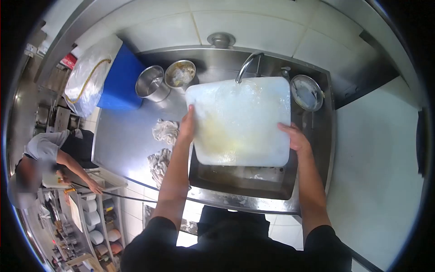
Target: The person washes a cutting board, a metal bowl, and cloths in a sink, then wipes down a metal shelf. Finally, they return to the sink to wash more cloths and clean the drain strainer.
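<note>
A large white cutting board (240, 118), wet and stained yellowish toward its lower left, is held over the steel sink (244, 183). My left hand (186, 124) grips its left edge, the fingers partly hidden behind it. At the right edge, my right hand (295, 137) is closed on the board too. The curved faucet (247, 65) reaches over the board's top edge. Most of the basin is hidden beneath the board.
Two metal pots (153, 84) (180, 74) stand on the steel counter (122, 131) beside a blue bin (120, 81). Crumpled cloths (166, 131) lie left of the sink. A metal bowl (307, 93) sits at the right. Another person (54, 149) stands at far left, near a shelf rack (97, 222).
</note>
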Motion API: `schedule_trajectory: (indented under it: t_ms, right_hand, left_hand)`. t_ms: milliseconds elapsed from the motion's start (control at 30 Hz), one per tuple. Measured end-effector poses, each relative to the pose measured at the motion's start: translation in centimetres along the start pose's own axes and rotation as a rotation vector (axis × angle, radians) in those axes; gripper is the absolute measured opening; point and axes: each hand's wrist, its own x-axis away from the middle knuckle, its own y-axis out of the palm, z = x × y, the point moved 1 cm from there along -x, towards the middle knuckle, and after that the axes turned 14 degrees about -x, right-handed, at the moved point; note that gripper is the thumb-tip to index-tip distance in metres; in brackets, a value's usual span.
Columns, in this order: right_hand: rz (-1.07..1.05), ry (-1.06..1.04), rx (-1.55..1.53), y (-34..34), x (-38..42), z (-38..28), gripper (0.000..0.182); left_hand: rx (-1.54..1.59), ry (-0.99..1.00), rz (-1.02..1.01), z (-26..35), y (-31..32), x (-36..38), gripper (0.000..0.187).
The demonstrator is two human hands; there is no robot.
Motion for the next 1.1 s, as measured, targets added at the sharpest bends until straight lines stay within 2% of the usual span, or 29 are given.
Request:
schedule_trajectory:
  t_ms: [67, 167, 267, 300, 400, 467, 567, 633, 667, 700, 733, 767, 833, 933, 1100]
  right_hand:
    - [0.031, -0.045, 0.042, -0.4, 1.4, -1.3, 0.055]
    - [0.018, -0.065, 0.146, 0.6, 3.9, -3.3, 0.059]
    - [0.091, -0.213, 0.244, 1.6, 6.7, -3.5, 0.055]
    - [0.101, -0.232, 0.325, 2.2, 8.0, -3.4, 0.052]
    - [0.141, -0.263, 0.615, 4.2, 11.8, -2.5, 0.044]
    - [0.179, -0.231, 0.864, 4.6, 13.8, -1.4, 0.039]
    - [0.103, -0.277, 1.146, 2.3, 14.8, 2.8, 0.041]
    - [-0.102, -0.570, 1.275, 5.7, 16.2, 2.8, 0.051]
    - [-0.205, -0.717, 1.330, 7.1, 16.8, 3.0, 0.057]
    - [-0.242, -0.758, 1.436, 6.8, 16.6, 3.8, 0.072]
    - [-0.288, -0.785, 1.479, 7.0, 16.5, 4.3, 0.073]
    - [-0.335, -0.809, 1.521, 7.2, 16.4, 4.7, 0.075]
    - [-0.417, -0.791, 1.581, 7.3, 16.4, 4.9, 0.077]
    - [-0.413, -0.956, 1.576, 6.1, 15.1, 6.3, 0.074]
    - [-0.200, -1.011, 1.638, 3.6, 10.5, 9.6, 0.067]
  left_hand:
    - [0.066, -0.033, -0.022, 1.1, 3.1, 0.3, 0.086]
    - [-0.086, -0.081, -0.034, 2.7, 5.8, 0.6, 0.091]
    - [0.044, -0.136, -0.134, 2.5, 8.7, -0.2, 0.095]
    - [0.025, -0.141, -0.177, -0.4, 9.5, -3.3, 0.099]
    - [0.080, -0.142, -0.384, 2.3, 11.2, -1.1, 0.114]
    - [0.185, -0.255, -0.504, 2.7, 11.1, -0.4, 0.123]
    - [0.490, -0.335, -0.609, 2.3, 9.8, 0.9, 0.133]
    - [0.708, -0.346, -0.624, 1.8, 8.3, 1.2, 0.137]
    - [0.701, -0.299, -0.551, 1.4, 7.3, 1.7, 0.119]
    - [0.693, -0.206, -0.536, 1.4, 6.4, 2.0, 0.103]
    - [0.682, -0.115, -0.523, 1.8, 5.5, 2.6, 0.087]
    - [0.705, -0.162, -0.537, 2.2, 4.1, 3.2, 0.058]
    - [0.695, -0.114, -0.490, 1.7, 2.2, 3.3, 0.054]
    - [0.757, -0.015, -0.432, 2.1, 1.0, 4.9, 0.053]
    - [0.840, 0.095, -0.255, 1.8, 0.8, 6.0, 0.058]
